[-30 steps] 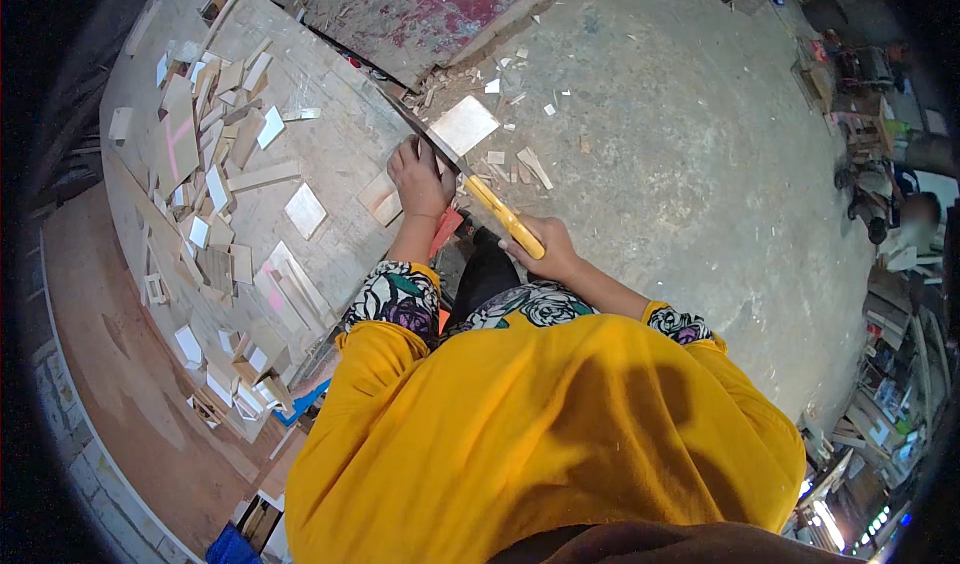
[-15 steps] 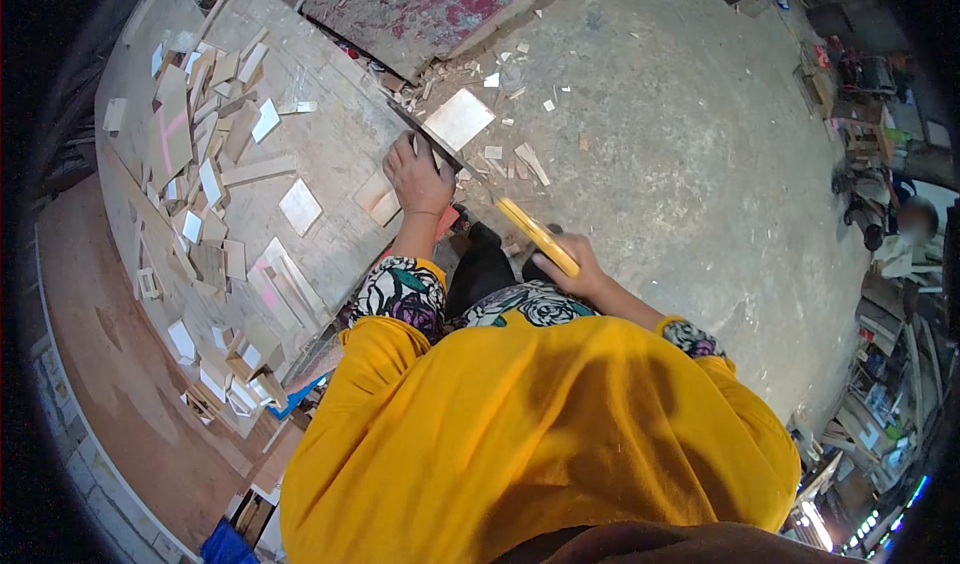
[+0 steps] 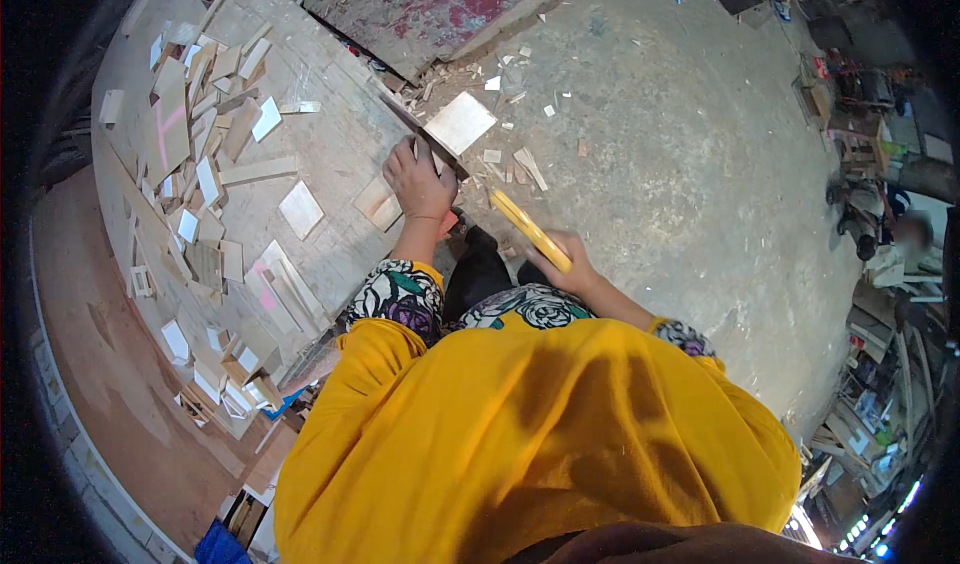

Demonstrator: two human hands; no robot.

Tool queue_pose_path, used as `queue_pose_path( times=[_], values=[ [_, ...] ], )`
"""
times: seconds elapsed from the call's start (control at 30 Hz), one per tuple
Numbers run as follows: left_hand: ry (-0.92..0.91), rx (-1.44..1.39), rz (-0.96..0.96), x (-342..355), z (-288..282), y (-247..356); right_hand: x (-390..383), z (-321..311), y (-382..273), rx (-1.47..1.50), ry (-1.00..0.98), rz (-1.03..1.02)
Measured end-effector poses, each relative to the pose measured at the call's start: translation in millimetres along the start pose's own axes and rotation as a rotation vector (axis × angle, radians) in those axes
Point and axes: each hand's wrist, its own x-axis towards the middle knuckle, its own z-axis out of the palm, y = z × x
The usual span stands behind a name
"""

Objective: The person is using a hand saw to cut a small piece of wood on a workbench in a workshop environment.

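My right hand (image 3: 562, 262) is wrapped round the yellow handle of a handsaw (image 3: 530, 229). The saw's dark, narrow blade runs away from the handle toward the upper left, along the table's edge. At that edge my left hand (image 3: 420, 182) bends its fingers down close beside the blade. Whatever lies under those fingers is mostly hidden, so I cannot tell what it is. A flat pale wood piece (image 3: 378, 204) rests on the table (image 3: 335, 144) just left of my left wrist. Beyond the blade, a square pale board (image 3: 460, 122) lies on the floor side.
Many wood offcuts (image 3: 205, 179) are heaped over the table's left part, with a single square piece (image 3: 300, 209) nearer me. Wood scraps (image 3: 528, 167) litter the concrete floor (image 3: 690, 164). Another person (image 3: 912, 234) is at the far right, among stacked materials.
My right hand and the saw handle have shifted slightly away from me and to the left. My left hand stays in nearly the same place at the table edge.
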Motion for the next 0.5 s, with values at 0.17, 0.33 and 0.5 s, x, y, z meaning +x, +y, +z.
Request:
queue_pose_path(
  times=[0.17, 0.33, 0.5],
  values=[
    [-0.007, -0.009, -0.014, 2, -3, 3, -35, -13, -9, -0.043, 0.009, 0.010],
    [-0.022, -0.050, -0.008, 5, -2, 1, 33, 14, -20, -0.051, 0.003, 0.075],
    [0.003, -0.062, -0.020, 2, -5, 5, 1, 1, -16, -0.082, -0.021, 0.088]
  ],
)
